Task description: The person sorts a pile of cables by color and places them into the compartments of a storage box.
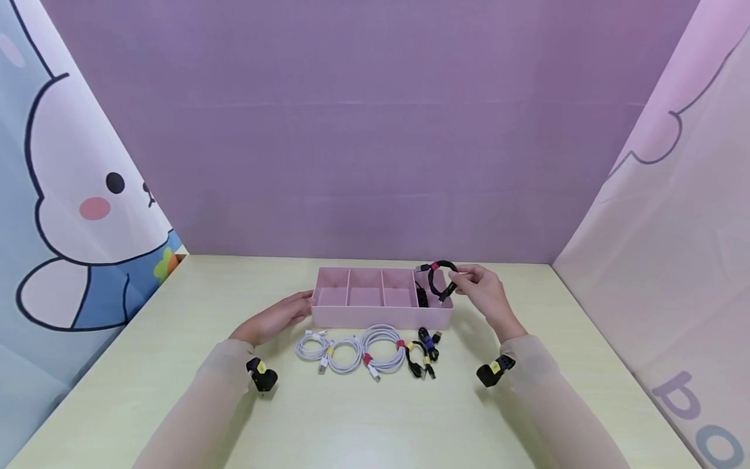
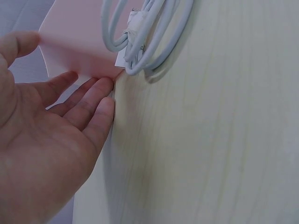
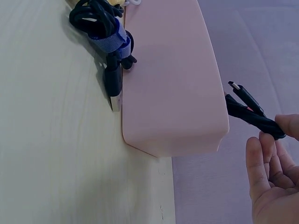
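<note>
A pink box [image 1: 382, 317] with several compartments stands on the table. My left hand [image 1: 280, 317] rests its fingertips against the box's left end. In the left wrist view those fingers [image 2: 96, 100] are loosely extended along the pink wall. Between thumb and fingertips, my right hand [image 1: 485, 296] pinches a coiled black cable [image 1: 433, 281] with a red tie. The coil is over the rightmost compartment, its metal plug pointing left in the head view. Another black cable [image 1: 421, 295] lies inside that compartment. In the right wrist view the pinched cable [image 3: 254, 119] shows beyond the box's top edge.
In front of the box lie coiled white cables [image 1: 382, 329] in a row. To their right are a black cable with a yellow tie [image 1: 415, 368] and one with a purple tie [image 1: 430, 342]. A purple cloth backdrop [image 1: 375, 130] rises behind the table [image 1: 375, 423].
</note>
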`<action>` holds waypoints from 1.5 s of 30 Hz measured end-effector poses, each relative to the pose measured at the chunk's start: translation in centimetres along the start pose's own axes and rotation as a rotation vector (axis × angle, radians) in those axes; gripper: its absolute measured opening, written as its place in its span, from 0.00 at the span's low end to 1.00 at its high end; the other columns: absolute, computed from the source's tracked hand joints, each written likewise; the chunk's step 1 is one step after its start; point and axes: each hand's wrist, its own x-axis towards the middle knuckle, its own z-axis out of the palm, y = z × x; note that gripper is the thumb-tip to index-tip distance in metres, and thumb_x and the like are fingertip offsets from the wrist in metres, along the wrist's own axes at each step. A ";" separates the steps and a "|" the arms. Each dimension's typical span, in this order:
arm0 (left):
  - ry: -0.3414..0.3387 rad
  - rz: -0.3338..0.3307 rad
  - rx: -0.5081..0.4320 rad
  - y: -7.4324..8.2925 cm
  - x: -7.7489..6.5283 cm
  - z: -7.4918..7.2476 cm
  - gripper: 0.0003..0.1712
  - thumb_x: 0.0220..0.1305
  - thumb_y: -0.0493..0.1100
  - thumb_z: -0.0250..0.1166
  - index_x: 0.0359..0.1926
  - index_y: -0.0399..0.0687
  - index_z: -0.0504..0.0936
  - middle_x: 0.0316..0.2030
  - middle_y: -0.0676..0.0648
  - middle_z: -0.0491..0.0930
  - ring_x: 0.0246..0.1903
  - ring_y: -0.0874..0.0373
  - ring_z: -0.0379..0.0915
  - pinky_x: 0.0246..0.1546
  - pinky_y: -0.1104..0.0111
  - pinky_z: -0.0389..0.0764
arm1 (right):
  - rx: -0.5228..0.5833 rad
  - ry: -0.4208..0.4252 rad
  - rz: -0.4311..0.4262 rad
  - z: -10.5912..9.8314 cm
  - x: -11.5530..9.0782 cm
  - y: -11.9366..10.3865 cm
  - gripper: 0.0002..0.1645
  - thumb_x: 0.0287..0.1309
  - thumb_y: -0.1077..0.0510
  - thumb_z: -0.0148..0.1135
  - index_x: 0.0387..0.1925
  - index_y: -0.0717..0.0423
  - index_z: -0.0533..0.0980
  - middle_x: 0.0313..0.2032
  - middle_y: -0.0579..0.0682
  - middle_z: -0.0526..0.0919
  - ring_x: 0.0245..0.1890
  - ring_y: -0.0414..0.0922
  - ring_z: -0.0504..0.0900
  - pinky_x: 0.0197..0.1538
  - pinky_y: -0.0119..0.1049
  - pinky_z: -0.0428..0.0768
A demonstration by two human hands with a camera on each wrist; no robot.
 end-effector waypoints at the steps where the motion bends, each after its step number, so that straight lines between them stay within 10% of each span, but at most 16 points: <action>1: 0.000 0.001 -0.002 -0.1 0.0 0.0 0.35 0.79 0.50 0.45 0.79 0.41 0.49 0.77 0.42 0.51 0.74 0.46 0.51 0.73 0.57 0.56 | -0.005 -0.002 0.001 0.1 0.0 0.0 0.27 0.66 0.47 0.65 0.57 0.63 0.78 0.41 0.57 0.86 0.40 0.53 0.85 0.52 0.47 0.84; 19: -0.015 0.007 0.003 0.1 -0.1 -0.1 0.36 0.79 0.49 0.44 0.79 0.39 0.46 0.77 0.39 0.49 0.74 0.43 0.49 0.74 0.55 0.54 | -0.061 -0.059 -0.030 -0.6 -0.2 0.1 0.28 0.69 0.45 0.62 0.58 0.63 0.77 0.47 0.59 0.84 0.43 0.50 0.83 0.45 0.29 0.84; 30: -0.013 0.006 0.008 0.2 -0.2 0.0 0.38 0.79 0.53 0.44 0.79 0.40 0.46 0.77 0.39 0.49 0.74 0.43 0.49 0.74 0.55 0.54 | -0.113 -0.117 -0.060 -1.2 -0.8 0.0 0.28 0.70 0.46 0.61 0.59 0.64 0.76 0.48 0.61 0.83 0.40 0.43 0.83 0.52 0.47 0.84; 45: -0.007 -0.004 0.017 0.3 -0.4 0.1 0.36 0.79 0.51 0.43 0.79 0.41 0.47 0.77 0.40 0.49 0.74 0.43 0.49 0.74 0.55 0.54 | -0.160 -0.152 -0.082 -1.7 -1.8 -0.2 0.26 0.69 0.46 0.61 0.58 0.61 0.77 0.48 0.62 0.83 0.47 0.62 0.82 0.45 0.37 0.84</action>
